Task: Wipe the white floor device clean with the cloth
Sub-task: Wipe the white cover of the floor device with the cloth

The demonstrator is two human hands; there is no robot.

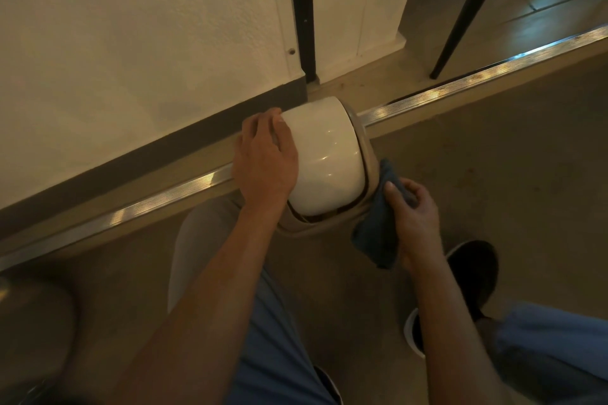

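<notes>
The white floor device (324, 154) is a rounded glossy shell on a beige base, standing on the floor by the wall's dark skirting. My left hand (265, 161) lies flat on its left side with fingers spread over the top edge. My right hand (413, 214) grips a dark blue cloth (378, 227) and presses it against the device's lower right side. Part of the cloth hangs below my hand.
A shiny metal floor strip (460, 82) runs diagonally under the device. A black chair leg (460, 20) stands at the upper right. A black vertical post (304, 10) rises behind the device. My knees and black shoes (473, 273) are at the bottom.
</notes>
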